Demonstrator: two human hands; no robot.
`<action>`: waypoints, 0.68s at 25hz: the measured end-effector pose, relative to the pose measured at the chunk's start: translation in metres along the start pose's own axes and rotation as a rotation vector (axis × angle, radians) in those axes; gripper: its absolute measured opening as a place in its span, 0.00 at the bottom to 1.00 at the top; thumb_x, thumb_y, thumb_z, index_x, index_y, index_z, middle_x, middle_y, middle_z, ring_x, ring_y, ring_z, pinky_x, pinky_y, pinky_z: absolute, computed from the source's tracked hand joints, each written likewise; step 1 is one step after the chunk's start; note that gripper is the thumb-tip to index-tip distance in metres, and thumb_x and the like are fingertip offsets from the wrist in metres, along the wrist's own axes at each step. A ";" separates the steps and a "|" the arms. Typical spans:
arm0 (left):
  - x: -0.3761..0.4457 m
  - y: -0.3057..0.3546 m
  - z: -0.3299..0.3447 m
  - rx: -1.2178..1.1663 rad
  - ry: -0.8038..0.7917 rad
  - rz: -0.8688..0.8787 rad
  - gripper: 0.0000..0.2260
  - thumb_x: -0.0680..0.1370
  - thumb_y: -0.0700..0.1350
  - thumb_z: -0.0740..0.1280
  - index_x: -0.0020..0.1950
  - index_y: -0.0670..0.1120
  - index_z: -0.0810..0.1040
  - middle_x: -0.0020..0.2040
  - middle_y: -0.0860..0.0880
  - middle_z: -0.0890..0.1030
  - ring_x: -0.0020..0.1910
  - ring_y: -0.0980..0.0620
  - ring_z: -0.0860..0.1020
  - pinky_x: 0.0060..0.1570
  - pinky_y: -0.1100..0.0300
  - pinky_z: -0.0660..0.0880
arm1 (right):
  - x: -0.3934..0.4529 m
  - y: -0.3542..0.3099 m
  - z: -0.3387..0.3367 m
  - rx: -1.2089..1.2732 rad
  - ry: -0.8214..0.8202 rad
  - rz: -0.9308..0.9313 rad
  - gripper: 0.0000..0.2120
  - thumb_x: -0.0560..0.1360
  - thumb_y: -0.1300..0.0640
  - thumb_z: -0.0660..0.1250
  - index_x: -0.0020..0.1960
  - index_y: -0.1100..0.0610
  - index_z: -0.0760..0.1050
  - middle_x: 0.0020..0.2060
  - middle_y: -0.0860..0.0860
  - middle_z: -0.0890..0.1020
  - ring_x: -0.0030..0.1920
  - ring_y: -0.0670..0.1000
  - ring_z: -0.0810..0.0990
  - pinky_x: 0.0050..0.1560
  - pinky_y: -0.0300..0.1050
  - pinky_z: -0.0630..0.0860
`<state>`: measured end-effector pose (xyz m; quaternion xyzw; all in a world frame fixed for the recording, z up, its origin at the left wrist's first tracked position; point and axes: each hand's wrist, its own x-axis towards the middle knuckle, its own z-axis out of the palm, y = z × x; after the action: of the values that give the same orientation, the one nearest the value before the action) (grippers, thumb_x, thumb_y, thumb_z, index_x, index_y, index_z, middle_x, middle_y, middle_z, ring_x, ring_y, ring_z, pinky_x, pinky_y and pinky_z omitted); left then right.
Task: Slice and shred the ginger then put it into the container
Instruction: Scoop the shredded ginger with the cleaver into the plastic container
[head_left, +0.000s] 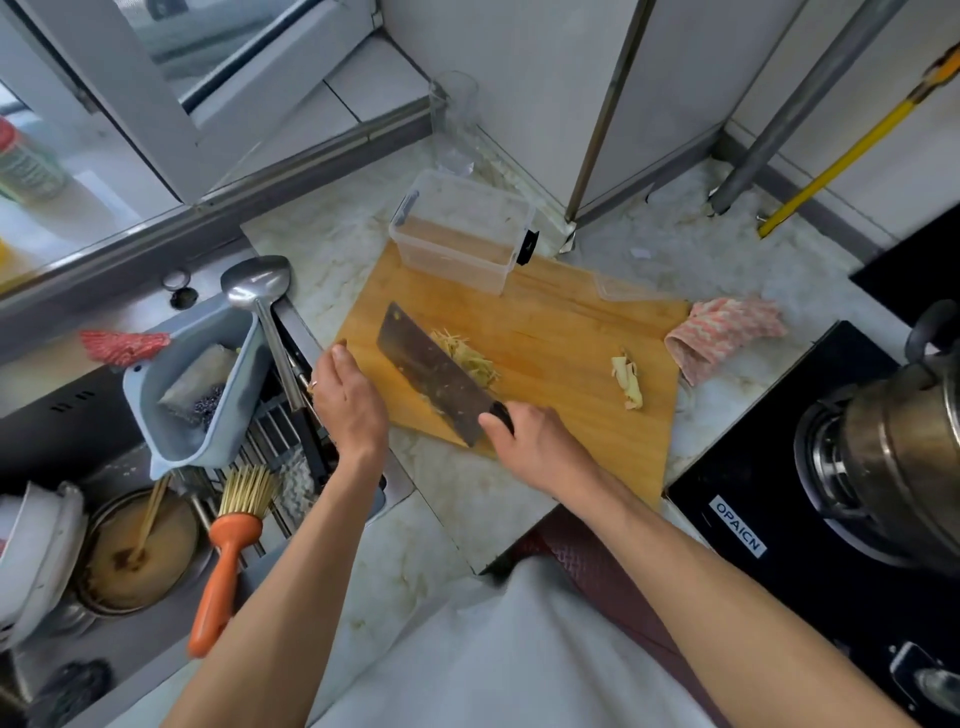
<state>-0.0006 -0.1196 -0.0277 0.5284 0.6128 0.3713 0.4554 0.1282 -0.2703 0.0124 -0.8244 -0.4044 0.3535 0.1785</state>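
Mid-frame, right hand (524, 436) grips the cleaver (436, 376) beside shredded ginger (470, 356) on the board (561, 332), left hand (345, 395) relaxed; next, likely scooping shreds into the container (460, 231) above.

A wooden cutting board (545, 332) lies on the marble counter (322, 244). The right hand (535, 441) grips a cleaver (436, 376) by its handle, the blade tilted over a heap of shredded ginger (470, 358). The left hand (348, 400) rests at the board's left edge, fingers relaxed. A clear container (457, 234) stands at the board's far edge, and ginger scraps (628, 382) lie apart to the right.
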 end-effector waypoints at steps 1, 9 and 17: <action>-0.001 -0.002 -0.003 0.004 -0.001 0.002 0.20 0.85 0.52 0.51 0.68 0.46 0.75 0.63 0.52 0.77 0.62 0.55 0.73 0.64 0.57 0.68 | -0.001 0.005 -0.007 -0.014 0.028 0.014 0.19 0.84 0.46 0.57 0.37 0.54 0.64 0.32 0.49 0.70 0.31 0.51 0.69 0.32 0.48 0.64; -0.011 -0.005 -0.015 0.099 -0.051 0.034 0.19 0.84 0.52 0.52 0.60 0.44 0.78 0.55 0.46 0.79 0.56 0.46 0.76 0.60 0.46 0.72 | -0.012 -0.025 0.026 0.027 0.009 -0.046 0.18 0.84 0.45 0.58 0.44 0.58 0.69 0.36 0.53 0.74 0.35 0.56 0.73 0.32 0.47 0.66; -0.007 -0.012 -0.029 0.174 -0.136 0.133 0.19 0.85 0.51 0.53 0.63 0.43 0.78 0.55 0.48 0.78 0.56 0.47 0.74 0.59 0.50 0.70 | -0.045 0.013 0.005 0.174 0.257 0.062 0.20 0.84 0.46 0.58 0.36 0.55 0.63 0.30 0.50 0.69 0.30 0.52 0.68 0.30 0.47 0.61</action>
<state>-0.0321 -0.1279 -0.0288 0.6292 0.5741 0.3094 0.4228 0.1124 -0.3144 0.0210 -0.8563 -0.3206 0.2842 0.2885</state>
